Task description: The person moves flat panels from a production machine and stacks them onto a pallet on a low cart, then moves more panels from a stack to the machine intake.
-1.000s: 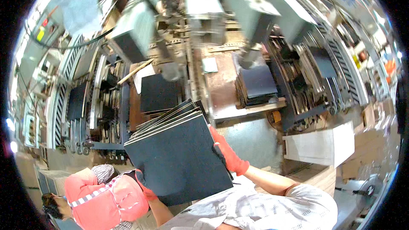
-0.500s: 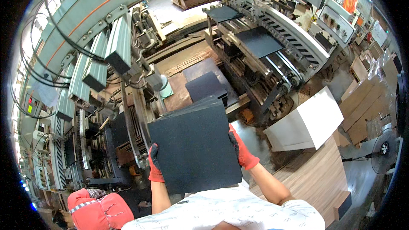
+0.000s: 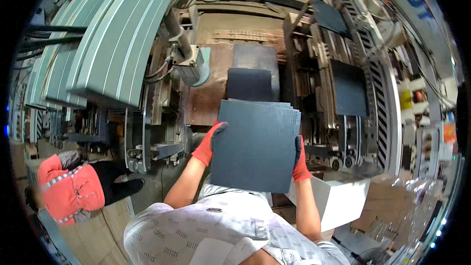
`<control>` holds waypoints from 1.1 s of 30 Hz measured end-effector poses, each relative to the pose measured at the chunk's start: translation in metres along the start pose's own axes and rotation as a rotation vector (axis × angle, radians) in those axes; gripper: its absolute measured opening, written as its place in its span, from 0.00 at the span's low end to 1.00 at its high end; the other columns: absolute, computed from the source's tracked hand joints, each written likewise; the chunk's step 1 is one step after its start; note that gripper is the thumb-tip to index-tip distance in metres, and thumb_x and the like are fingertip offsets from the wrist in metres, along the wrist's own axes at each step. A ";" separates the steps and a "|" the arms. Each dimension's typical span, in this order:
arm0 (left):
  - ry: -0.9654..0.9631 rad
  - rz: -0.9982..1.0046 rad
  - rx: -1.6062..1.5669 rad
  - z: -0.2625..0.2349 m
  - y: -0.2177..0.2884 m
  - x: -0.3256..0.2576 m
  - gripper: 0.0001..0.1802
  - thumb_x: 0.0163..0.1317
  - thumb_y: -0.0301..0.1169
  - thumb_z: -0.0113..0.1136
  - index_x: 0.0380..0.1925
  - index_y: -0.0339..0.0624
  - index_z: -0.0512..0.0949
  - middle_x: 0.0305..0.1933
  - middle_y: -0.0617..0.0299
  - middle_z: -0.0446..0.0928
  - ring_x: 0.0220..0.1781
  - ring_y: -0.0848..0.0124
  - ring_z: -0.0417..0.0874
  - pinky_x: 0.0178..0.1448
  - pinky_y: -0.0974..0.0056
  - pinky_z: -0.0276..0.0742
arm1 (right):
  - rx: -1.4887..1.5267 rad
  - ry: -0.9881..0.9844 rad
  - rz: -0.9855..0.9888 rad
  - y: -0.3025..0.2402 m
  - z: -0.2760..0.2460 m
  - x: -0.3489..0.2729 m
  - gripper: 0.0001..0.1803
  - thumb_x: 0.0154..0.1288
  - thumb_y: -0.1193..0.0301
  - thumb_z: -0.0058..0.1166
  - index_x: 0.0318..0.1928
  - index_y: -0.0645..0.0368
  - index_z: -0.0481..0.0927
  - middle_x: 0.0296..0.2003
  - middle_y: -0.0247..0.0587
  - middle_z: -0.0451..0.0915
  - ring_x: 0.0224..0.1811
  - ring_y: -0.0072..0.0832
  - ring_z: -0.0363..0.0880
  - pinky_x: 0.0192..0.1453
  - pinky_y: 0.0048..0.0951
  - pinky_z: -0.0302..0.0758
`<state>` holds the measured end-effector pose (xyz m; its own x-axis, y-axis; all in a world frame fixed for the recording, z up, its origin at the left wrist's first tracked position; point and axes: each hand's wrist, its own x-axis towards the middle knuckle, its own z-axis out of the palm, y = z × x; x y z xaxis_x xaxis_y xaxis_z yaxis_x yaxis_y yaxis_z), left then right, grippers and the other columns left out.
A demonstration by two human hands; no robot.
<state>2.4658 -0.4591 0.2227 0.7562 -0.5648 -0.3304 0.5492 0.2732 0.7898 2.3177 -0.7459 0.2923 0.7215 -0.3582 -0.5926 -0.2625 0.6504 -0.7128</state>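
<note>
In front of my body I carry a stack of dark panels, with several edges fanned slightly at its far side. My left hand, in a red glove with dark palm and fingers, grips the left edge. Along the right edge, my right hand is closed in a matching glove. The fingers under the stack are hidden. Just beyond it, a dark panel lies on a larger dark sheet atop the brown machine bed.
Green-grey machine beams hang at the left beside a pneumatic cylinder. On the right, a conveyor bears a dark panel next to a striped rail. A co-worker in red is at lower left; a white box stands lower right.
My view has turned to the right, and I am nearer the machine bed. The stack, still in both hands, now lies closer to the panel on the bed. The co-worker shows more fully.
</note>
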 end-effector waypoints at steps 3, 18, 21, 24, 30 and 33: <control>0.009 0.130 0.061 0.001 -0.027 0.017 0.19 0.69 0.31 0.46 0.59 0.40 0.70 0.60 0.59 0.72 0.61 0.69 0.72 0.66 0.64 0.67 | 0.090 -0.100 0.258 -0.032 -0.001 0.051 0.35 0.64 0.42 0.48 0.61 0.56 0.71 0.53 0.38 0.76 0.50 0.30 0.75 0.55 0.32 0.72; 0.544 0.333 0.522 0.065 -0.154 0.113 0.36 0.46 0.18 0.48 0.61 0.48 0.67 0.64 0.45 0.60 0.68 0.50 0.61 0.70 0.56 0.58 | -0.515 -0.767 0.532 -0.072 0.039 0.478 0.29 0.75 0.60 0.34 0.71 0.57 0.51 0.70 0.38 0.53 0.72 0.31 0.51 0.76 0.35 0.47; 0.723 0.337 0.588 0.080 -0.165 0.150 0.37 0.45 0.18 0.48 0.62 0.48 0.67 0.65 0.43 0.59 0.69 0.49 0.60 0.71 0.56 0.57 | -0.395 -0.860 0.425 -0.065 0.065 0.556 0.27 0.76 0.61 0.35 0.69 0.59 0.59 0.68 0.35 0.60 0.69 0.25 0.57 0.74 0.28 0.52; 0.740 0.322 0.447 0.082 -0.184 0.175 0.40 0.46 0.18 0.51 0.65 0.50 0.63 0.69 0.42 0.54 0.72 0.48 0.55 0.73 0.57 0.54 | -0.473 -1.398 0.294 -0.069 0.090 0.594 0.30 0.75 0.59 0.34 0.71 0.59 0.52 0.70 0.38 0.51 0.71 0.33 0.51 0.75 0.42 0.48; 0.726 -0.063 0.761 0.058 -0.197 0.188 0.42 0.48 0.17 0.49 0.68 0.51 0.58 0.74 0.46 0.41 0.74 0.51 0.51 0.74 0.57 0.53 | -1.411 -1.188 0.309 -0.051 0.133 0.534 0.33 0.69 0.47 0.39 0.64 0.55 0.67 0.63 0.44 0.69 0.64 0.34 0.68 0.69 0.37 0.59; 0.654 -0.004 0.739 0.046 -0.209 0.196 0.41 0.51 0.20 0.50 0.69 0.55 0.57 0.74 0.50 0.42 0.72 0.54 0.57 0.71 0.58 0.58 | -1.577 -0.929 0.002 -0.049 0.113 0.548 0.30 0.66 0.44 0.42 0.57 0.52 0.75 0.52 0.42 0.79 0.56 0.34 0.76 0.62 0.33 0.66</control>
<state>2.4829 -0.6623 0.0170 0.9247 0.0383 -0.3788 0.3604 -0.4087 0.8385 2.7984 -0.8978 0.0449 0.6570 0.4441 -0.6092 -0.1557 -0.7107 -0.6860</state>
